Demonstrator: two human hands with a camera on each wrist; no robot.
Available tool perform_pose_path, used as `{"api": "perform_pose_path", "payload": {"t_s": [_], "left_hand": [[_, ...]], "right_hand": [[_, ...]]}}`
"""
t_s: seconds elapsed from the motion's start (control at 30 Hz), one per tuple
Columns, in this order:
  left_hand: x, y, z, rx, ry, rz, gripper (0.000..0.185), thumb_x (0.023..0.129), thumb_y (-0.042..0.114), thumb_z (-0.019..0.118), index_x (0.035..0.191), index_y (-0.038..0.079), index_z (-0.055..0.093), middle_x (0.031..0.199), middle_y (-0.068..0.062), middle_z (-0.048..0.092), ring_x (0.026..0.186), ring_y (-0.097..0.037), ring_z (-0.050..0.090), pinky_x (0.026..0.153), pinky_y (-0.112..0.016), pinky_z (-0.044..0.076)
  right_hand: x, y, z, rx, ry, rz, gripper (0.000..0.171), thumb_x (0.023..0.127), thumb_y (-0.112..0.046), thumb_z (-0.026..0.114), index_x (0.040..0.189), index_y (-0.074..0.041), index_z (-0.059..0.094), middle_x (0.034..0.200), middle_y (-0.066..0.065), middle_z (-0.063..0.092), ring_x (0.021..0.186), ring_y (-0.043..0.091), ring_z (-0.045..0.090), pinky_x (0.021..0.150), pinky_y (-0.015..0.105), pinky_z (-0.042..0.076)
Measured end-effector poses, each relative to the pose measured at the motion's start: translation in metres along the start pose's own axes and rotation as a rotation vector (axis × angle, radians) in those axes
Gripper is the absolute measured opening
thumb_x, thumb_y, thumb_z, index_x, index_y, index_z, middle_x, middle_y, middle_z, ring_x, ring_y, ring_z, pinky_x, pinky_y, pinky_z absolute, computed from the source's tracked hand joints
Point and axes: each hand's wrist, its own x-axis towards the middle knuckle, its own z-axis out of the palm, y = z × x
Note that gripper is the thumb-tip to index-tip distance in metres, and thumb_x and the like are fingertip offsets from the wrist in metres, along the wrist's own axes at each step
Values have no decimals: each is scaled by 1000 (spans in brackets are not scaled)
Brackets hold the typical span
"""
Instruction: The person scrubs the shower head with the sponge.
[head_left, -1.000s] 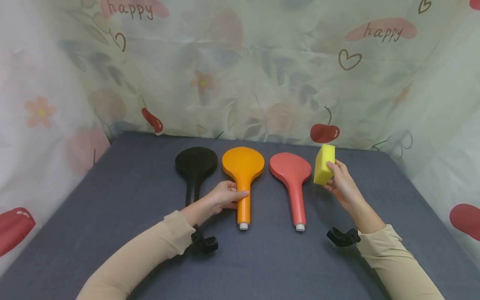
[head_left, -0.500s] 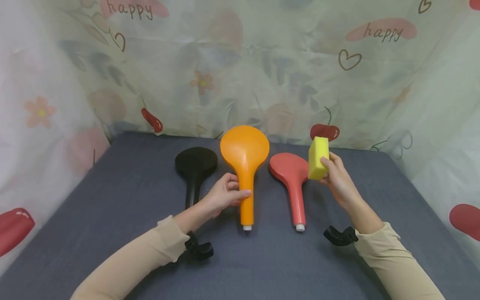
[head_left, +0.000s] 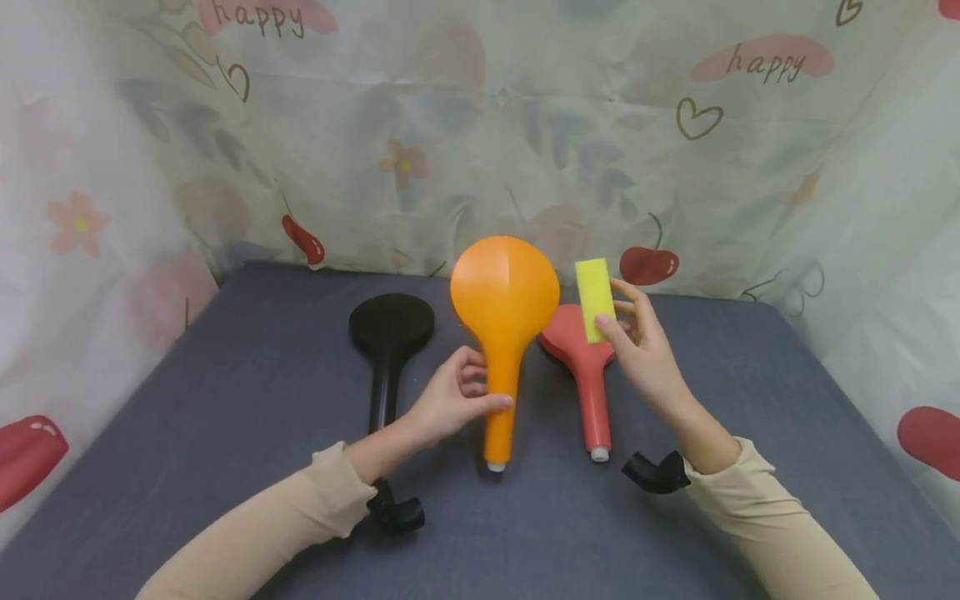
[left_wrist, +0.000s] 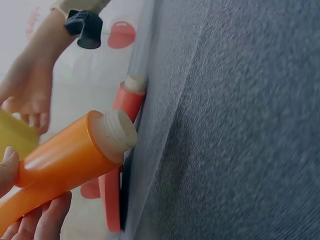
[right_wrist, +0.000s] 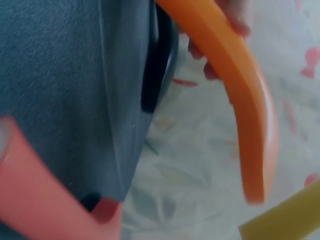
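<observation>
My left hand [head_left: 457,396] grips the orange handheld shower head [head_left: 506,283] by its handle, thumb across the front. It stands tilted up off the table, round head at the top. Its white threaded end [left_wrist: 120,131] points toward the left wrist camera. To its right, my right hand [head_left: 647,358] pinches a yellow sponge [head_left: 595,296] between thumb and fingers. A small gap separates sponge and orange head in the head view. Behind the sponge lies a coral-red shower head [head_left: 594,400], its round part partly covered.
A black shower head [head_left: 392,325] lies on the dark grey tablecloth [head_left: 525,533] at left, its handle end hidden behind my left forearm. A patterned curtain [head_left: 495,150] closes off the back and sides. Each wrist carries a black camera mount [head_left: 656,472].
My left hand has lifted the orange shower head off the table and tilted its round part up. My right hand has brought the sponge left and up toward it, turning it.
</observation>
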Motion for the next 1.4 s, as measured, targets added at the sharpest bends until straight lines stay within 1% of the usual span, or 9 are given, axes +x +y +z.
{"api": "perform_pose_path", "payload": {"t_s": [0.13,0.43,0.6,0.73,0.87,1.0,1.13,1.3,1.4], "left_hand": [[-2,0,3,-8,-10,20,50,80,13,73,116,1,40,117,-23,60,96,-26,67,87,-37,55],[-7,1,8,-20,-13,9,49,82,9,71,117,0,39,117,-25,60,95,-28,67,84,-36,56],[-9,2,10,-19,-44,17,49,82,11,70,117,0,38,117,-25,59,95,-29,67,83,-36,56],[-11,3,12,-27,-56,21,49,83,11,70,116,-1,37,116,-26,59,95,-29,67,83,-36,56],[-13,4,11,-33,-57,13,49,83,13,70,117,-1,37,117,-26,59,94,-26,67,84,-36,55],[-14,5,11,-37,-54,-4,49,83,15,71,116,0,38,118,-25,60,91,-24,67,85,-36,55],[-15,5,12,-26,-54,-2,48,83,16,71,116,0,39,118,-24,60,92,-24,67,86,-36,55],[-15,6,11,-17,-63,23,47,84,13,69,116,0,38,118,-25,59,95,-27,66,86,-36,55],[-16,6,11,-9,-64,41,47,84,11,69,116,-1,37,117,-25,59,97,-29,66,85,-36,55]], "right_hand": [[-2,-5,13,-95,76,-181,57,90,-14,57,141,-17,35,127,16,41,98,16,47,78,20,41],[-6,-9,40,-376,117,-589,59,72,-13,77,126,-12,54,128,23,42,111,35,43,83,47,41],[-3,-2,49,-514,138,-783,43,84,-34,67,122,-16,58,127,28,44,113,40,45,88,54,39],[-1,4,50,-541,132,-822,45,91,-47,49,124,-18,58,129,28,44,116,40,44,89,55,39],[2,10,44,-537,155,-795,43,85,-30,65,124,-17,58,129,29,44,114,41,45,87,56,39],[8,16,35,-513,228,-667,54,75,-15,73,126,-14,56,130,30,40,114,43,41,83,54,38],[10,18,34,-477,264,-605,48,82,-22,67,127,-14,54,132,30,38,116,43,38,82,53,39],[2,15,44,-471,167,-777,45,92,-44,51,127,-17,56,131,29,40,117,41,40,87,53,39],[-1,15,47,-489,119,-874,45,92,-46,47,126,-19,56,129,29,41,117,40,41,90,52,40]]}}
